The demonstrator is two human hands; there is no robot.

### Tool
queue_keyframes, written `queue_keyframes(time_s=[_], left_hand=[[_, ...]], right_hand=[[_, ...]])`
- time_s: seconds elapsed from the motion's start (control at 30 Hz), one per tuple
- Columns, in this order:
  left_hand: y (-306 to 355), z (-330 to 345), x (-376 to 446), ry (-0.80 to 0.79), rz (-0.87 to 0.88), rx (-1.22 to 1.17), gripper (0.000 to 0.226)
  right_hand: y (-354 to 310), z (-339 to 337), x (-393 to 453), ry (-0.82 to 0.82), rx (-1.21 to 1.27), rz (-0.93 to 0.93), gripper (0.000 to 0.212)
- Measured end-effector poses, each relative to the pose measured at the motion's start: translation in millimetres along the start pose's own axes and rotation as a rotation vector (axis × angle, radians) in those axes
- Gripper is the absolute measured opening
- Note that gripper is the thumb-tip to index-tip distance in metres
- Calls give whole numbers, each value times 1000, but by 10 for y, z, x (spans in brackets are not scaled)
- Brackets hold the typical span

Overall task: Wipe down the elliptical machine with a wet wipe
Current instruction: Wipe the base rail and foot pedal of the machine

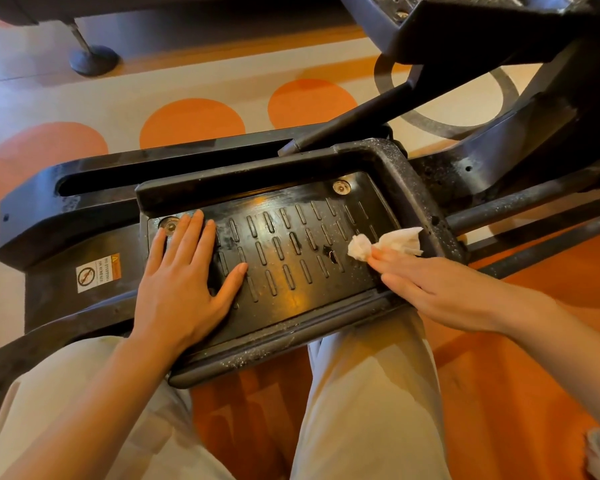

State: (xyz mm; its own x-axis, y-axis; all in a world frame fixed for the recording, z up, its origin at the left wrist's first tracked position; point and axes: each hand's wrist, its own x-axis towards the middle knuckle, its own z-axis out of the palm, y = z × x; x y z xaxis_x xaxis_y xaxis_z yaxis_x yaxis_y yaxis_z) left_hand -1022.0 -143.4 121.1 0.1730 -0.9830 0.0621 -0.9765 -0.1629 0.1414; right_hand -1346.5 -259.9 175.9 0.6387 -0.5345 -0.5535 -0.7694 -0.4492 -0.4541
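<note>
Pressing flat, the left hand (184, 278) steadies the pedal (291, 244); the right hand (440, 292) pinches the wipe (385, 244).

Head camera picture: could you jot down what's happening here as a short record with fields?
activity: wiping the foot pedal of an elliptical machine
left hand: flat on the pedal's left end, fingers straight
right hand: pinches a crumpled white wipe at the pedal's right end
pedal surface: black, ribbed, glossy
floor: beige with orange circles
also visible: warning sticker left of the pedal
</note>
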Motion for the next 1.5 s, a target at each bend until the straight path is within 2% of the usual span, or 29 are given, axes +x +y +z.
queue_keyframes(time_s=[0.07, 0.27, 0.4, 0.5, 0.6, 0.67, 0.8, 0.93, 1.0, 1.03, 1.13, 1.33, 1.5], left_hand=[[1, -2, 2, -1, 1, -4, 85], [-2, 3, 10, -3, -4, -4, 85], [0, 7, 9, -1, -3, -19, 85], [-1, 9, 3, 4, -7, -25, 85], [-10, 12, 1, 4, -8, -33, 85], [-13, 9, 3, 5, -9, -40, 84], [-12, 9, 3, 8, -6, -38, 83], [-6, 8, 0, 0, -13, -44, 83], [-5, 6, 1, 2, -12, -43, 82], [-5, 3, 2, 3, -12, -44, 82], [-8, -3, 6, 4, -18, -45, 82], [-18, 9, -2, 7, -17, -41, 81], [-19, 14, 3, 10, -20, -47, 81]], right_hand=[[-3, -46, 14, -3, -13, 7, 54], [-6, -65, 647, 146, 24, -74, 54], [-23, -122, 895, 204, -36, -98, 60], [-16, -94, 749, 156, -43, -137, 61], [16, -113, 457, 11, -31, -221, 54], [45, -171, 331, -30, -27, -260, 47], [48, -270, 351, 96, -100, -322, 45], [-63, -194, 480, 424, -138, -427, 47], [-66, -192, 521, 518, -250, -477, 44], [-41, -202, 532, 507, -323, -525, 43], [78, -219, 538, 338, -435, -622, 43], [23, -99, 577, 86, -317, -370, 52], [-347, 88, 655, 154, -70, -191, 58]])
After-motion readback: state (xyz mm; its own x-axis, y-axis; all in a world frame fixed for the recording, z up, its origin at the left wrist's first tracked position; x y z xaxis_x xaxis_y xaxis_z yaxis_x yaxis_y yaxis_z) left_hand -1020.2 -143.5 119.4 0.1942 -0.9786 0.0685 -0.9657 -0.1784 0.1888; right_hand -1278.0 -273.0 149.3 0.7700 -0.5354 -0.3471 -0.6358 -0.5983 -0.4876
